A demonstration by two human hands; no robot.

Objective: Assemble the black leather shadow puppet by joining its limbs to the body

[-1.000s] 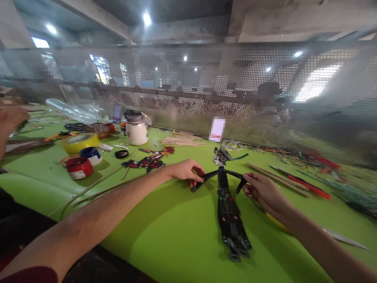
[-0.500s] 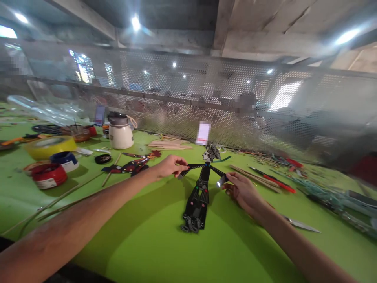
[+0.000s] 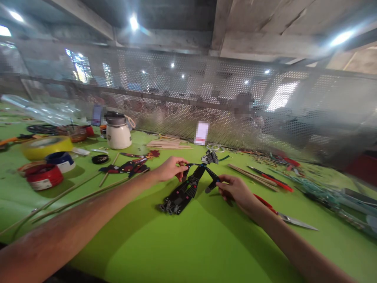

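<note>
A flat black jointed shadow puppet (image 3: pixel 188 186), with coloured dots and a grey-white head, is held by its two arms over the green tabletop. My left hand (image 3: pixel 173 169) pinches the arm on the left near its elbow. My right hand (image 3: pixel 232 188) is closed on the elbow of the other arm, whose grey-tipped end hangs below my fingers. The puppet's body and legs slant toward the lower left. Red-handled scissors (image 3: pixel 294 221) lie by my right forearm, which partly covers them. A second puppet (image 3: pixel 126 167), dark with red parts, rests left of my left hand.
Thin sticks (image 3: pixel 167 143) lie behind my hands, more at both sides. To the left stand a cream jug (image 3: pixel 118 133), a red paint pot (image 3: pixel 44 177), a blue-and-white pot (image 3: pixel 60 161) and yellow tape (image 3: pixel 47 147). A red-handled craft knife (image 3: pixel 271 179) lies right. A perforated screen (image 3: pixel 188 98) rises behind.
The puppet's legs have swung to the left and up, and its head has tipped lower. My right hand has shifted slightly down; the left hand barely moved.
</note>
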